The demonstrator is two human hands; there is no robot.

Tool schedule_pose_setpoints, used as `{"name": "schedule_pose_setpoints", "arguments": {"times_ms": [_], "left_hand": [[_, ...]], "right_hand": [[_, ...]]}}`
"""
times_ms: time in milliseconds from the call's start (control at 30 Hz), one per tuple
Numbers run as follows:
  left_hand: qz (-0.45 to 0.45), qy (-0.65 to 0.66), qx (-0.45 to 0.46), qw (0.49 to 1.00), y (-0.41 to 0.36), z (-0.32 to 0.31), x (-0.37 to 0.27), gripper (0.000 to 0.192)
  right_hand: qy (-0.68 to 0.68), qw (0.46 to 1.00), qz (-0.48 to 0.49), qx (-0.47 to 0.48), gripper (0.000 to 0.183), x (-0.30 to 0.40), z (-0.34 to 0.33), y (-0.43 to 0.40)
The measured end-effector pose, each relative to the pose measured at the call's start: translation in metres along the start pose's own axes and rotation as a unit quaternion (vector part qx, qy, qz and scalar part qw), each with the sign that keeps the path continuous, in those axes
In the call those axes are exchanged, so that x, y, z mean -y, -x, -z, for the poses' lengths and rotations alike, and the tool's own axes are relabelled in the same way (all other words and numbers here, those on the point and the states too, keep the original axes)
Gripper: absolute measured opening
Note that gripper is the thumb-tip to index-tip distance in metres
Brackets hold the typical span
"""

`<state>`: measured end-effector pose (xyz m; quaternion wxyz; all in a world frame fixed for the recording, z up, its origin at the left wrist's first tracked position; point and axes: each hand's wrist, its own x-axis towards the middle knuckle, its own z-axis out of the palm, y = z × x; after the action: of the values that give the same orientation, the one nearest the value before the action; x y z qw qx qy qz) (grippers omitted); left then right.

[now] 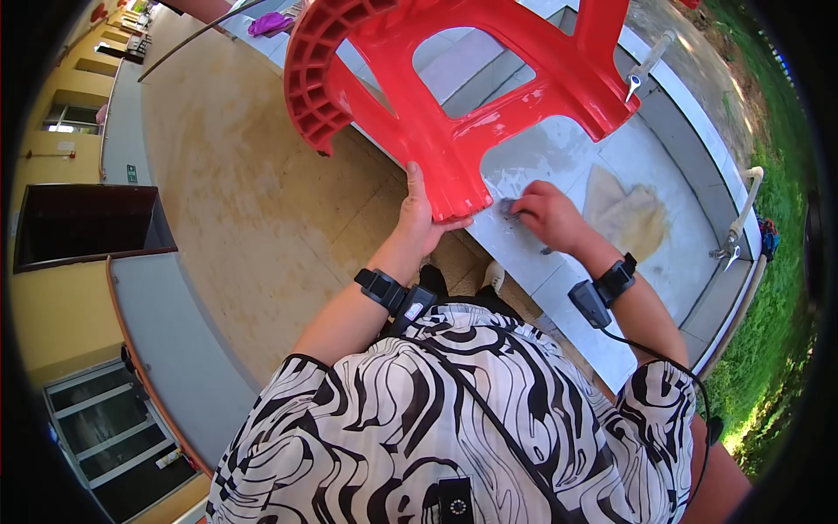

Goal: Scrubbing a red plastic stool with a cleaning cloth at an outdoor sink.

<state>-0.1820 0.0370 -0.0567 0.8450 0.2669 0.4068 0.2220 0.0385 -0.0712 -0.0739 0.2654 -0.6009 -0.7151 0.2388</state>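
Note:
A wet red plastic stool or chair (435, 124) is tilted in front of me, and its upper part runs out of view. My left hand (419, 219) grips the end of one leg, thumb along the side and fingers beneath it. Just right of that leg end, my right hand (550, 213) pinches a small greyish scrubbing pad (507, 207), partly hidden by the fingers. The pad is low over the wet white-tiled ledge (488, 236). A stained beige cloth (625, 213) lies flat on the tiles beyond my right hand.
Two taps, one near (727, 252) and one farther off (638, 78), stick out over the tiled trough's right side (681, 150). A purple cloth (270, 24) lies at the ledge's far end. Brown-stained floor (262, 170) stretches to the left, and a cable hangs from my right wrist device (589, 303).

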Motion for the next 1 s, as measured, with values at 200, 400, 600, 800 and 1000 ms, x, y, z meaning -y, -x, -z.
{"name": "schedule_pose_setpoints", "arguments": {"times_ms": [200, 400, 600, 800, 1000], "left_hand": [[0.001, -0.052, -0.008, 0.999, -0.004, -0.006, -0.005, 0.066], [0.023, -0.094, -0.01, 0.995, -0.01, 0.005, -0.005, 0.046], [0.015, -0.09, -0.027, 0.995, -0.013, 0.002, -0.002, 0.045], [-0.014, -0.084, -0.034, 0.996, -0.013, 0.004, 0.0, 0.04], [-0.095, -0.067, -0.075, 0.99, -0.025, 0.014, 0.01, 0.036]], "right_hand": [[0.243, 0.901, -0.353, 0.062, 0.021, -0.166, -0.041, 0.128], [-0.199, 0.92, -0.324, 0.098, 0.026, -0.072, -0.003, 0.027], [-0.063, 0.993, 0.089, -0.041, 0.015, 0.04, -0.022, -0.051], [0.181, 0.98, 0.079, 0.017, 0.012, 0.052, -0.023, -0.045], [0.13, 0.988, 0.077, -0.034, 0.007, 0.055, -0.044, -0.041]]}}
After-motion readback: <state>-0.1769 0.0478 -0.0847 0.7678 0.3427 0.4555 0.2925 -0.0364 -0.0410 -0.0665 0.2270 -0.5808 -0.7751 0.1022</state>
